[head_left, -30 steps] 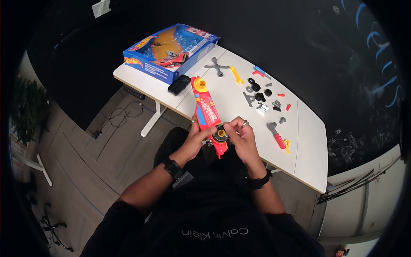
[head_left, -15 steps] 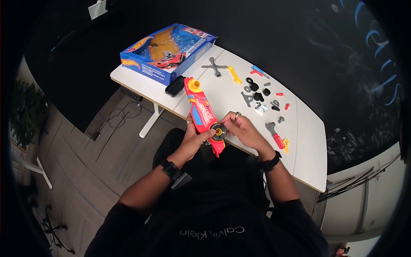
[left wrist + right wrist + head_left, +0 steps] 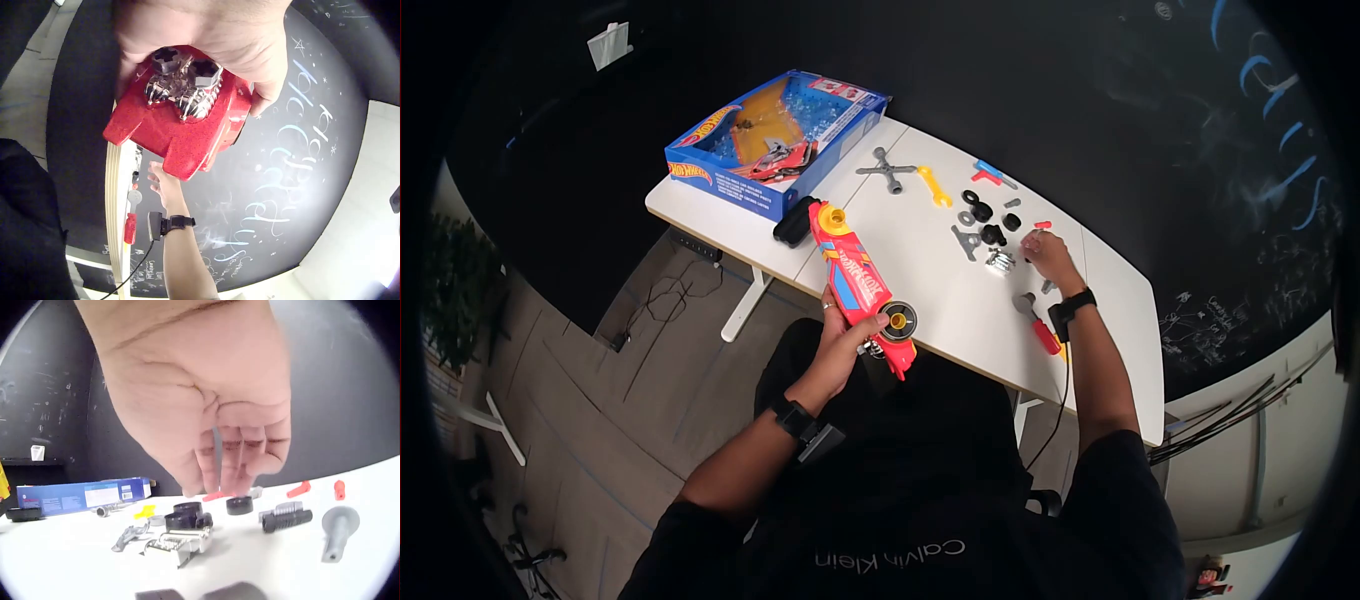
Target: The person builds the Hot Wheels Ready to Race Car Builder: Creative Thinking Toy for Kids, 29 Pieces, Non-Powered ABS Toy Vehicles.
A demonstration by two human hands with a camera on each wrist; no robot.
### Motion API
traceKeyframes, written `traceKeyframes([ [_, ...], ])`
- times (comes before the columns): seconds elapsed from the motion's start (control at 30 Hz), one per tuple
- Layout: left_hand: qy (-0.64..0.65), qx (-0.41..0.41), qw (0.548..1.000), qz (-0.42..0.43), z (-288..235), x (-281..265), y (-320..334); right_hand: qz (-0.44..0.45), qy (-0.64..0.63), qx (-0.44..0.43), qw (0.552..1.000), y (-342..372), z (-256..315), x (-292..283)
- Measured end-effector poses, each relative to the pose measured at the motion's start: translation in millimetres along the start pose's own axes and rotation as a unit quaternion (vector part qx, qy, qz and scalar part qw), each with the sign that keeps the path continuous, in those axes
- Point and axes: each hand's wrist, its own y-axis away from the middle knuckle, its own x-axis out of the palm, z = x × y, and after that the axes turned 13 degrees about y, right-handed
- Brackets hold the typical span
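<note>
My left hand [image 3: 837,350] grips the rear part of a red toy car body [image 3: 857,275], held off the table's near edge. Its thumb lies by a black wheel [image 3: 906,333] with a yellow centre on the car's side. The left wrist view shows a chrome engine piece [image 3: 197,100] on the car. Over the table, my right hand [image 3: 1052,258] reaches down with fingers relaxed and nothing visible in them. Its fingertips are low over small parts, near a black tyre [image 3: 239,505], red pegs [image 3: 299,489] and a dark ridged piece [image 3: 287,520].
A blue Hot Wheels box [image 3: 745,190] stands at the table's far left. A grey cross wrench [image 3: 887,171], yellow wrench [image 3: 935,187], toy drill [image 3: 995,174], chrome part [image 3: 1000,262] and red-handled tool [image 3: 1046,338] lie about. A cable [image 3: 1060,410] hangs from the right wrist.
My right hand has left the wheel on the car and moved right, out over the loose parts. The left hand still holds the car, now slightly lower and further left in the view.
</note>
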Motion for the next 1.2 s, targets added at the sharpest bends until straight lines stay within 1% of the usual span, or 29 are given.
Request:
traceKeyframes([
  [0.07,0.004,0.005,1.000,0.002,-3,3,2,-0.035,-0.021,-0.015,0.999,-15,7,12],
  [0.1,0.002,0.006,1.000,0.004,-1,-1,6,-0.048,-0.003,-0.012,0.999,-22,13,20],
  [0.17,-0.013,0.034,0.999,0.004,5,-4,0,-0.010,0.039,-0.033,0.999,-47,-1,50],
  [0.2,-0.015,0.032,0.999,0.001,6,-1,1,-0.056,0.061,-0.010,0.997,-56,-10,70],
  [0.23,-0.007,0.024,1.000,0.005,4,0,4,-0.025,-0.038,0.077,0.996,-62,-13,84],
  [0.27,-0.003,0.016,1.000,0.004,1,1,4,-0.045,0.014,0.074,0.996,-55,3,73],
  [0.33,-0.002,0.017,1.000,0.008,1,3,0,0.043,0.031,0.108,0.993,-50,26,46],
  [0.4,-0.001,0.010,1.000,-0.007,2,-2,4,0.024,0.040,0.128,0.991,-50,27,48],
  [0.43,0.010,0.012,1.000,0.001,3,-3,1,0.028,0.031,0.128,0.991,-49,25,45],
  [0.47,0.023,0.013,1.000,0.006,5,-4,0,-0.036,0.026,0.099,0.994,-56,3,63],
  [0.5,0.023,0.008,1.000,0.016,6,-6,-1,-0.028,0.094,0.056,0.994,-68,-11,68],
  [0.53,0.023,0.018,1.000,0.010,4,-2,1,-0.105,0.004,0.078,0.991,-69,-21,72],
  [0.57,0.026,0.014,1.000,0.008,1,0,3,-0.131,-0.058,0.132,0.981,-52,5,42],
  [0.6,0.028,0.015,0.999,0.011,-1,3,1,-0.134,-0.105,0.133,0.976,-44,21,21],
  [0.63,0.032,0.013,0.999,0.003,-1,4,0,-0.141,-0.141,0.106,0.974,-38,33,8],
  [0.67,0.015,0.027,0.999,0.008,-1,5,1,-0.171,-0.184,0.066,0.966,-17,67,-16],
  [0.73,-0.001,0.046,0.999,0.008,-1,6,0,-0.149,-0.264,-0.037,0.952,25,125,-59],
  [0.8,-0.010,0.075,0.997,0.014,-1,6,-1,-0.087,-0.322,-0.156,0.930,80,187,-95],
  [0.87,0.004,0.073,0.997,0.013,-4,10,3,-0.019,-0.282,-0.239,0.929,126,233,-123],
  [0.93,-0.017,0.107,0.994,0.033,-1,7,0,-0.077,-0.149,-0.365,0.916,137,241,-120],
  [0.97,-0.006,0.108,0.994,0.025,1,7,-1,-0.055,-0.155,-0.343,0.925,144,248,-121],
  [1.0,-0.008,0.110,0.993,0.026,3,6,0,-0.058,-0.155,-0.344,0.924,148,253,-120],
  [1.07,-0.023,0.127,0.991,0.033,3,8,2,-0.002,-0.173,-0.292,0.941,153,260,-120],
  [1.1,-0.024,0.129,0.991,0.033,5,8,3,-0.020,-0.150,-0.311,0.938,151,260,-116],
  [1.17,-0.060,0.162,0.984,0.045,6,6,1,-0.030,-0.129,-0.318,0.939,151,265,-111],
  [1.2,-0.062,0.163,0.984,0.047,7,6,1,-0.037,-0.109,-0.320,0.940,152,267,-108],
])
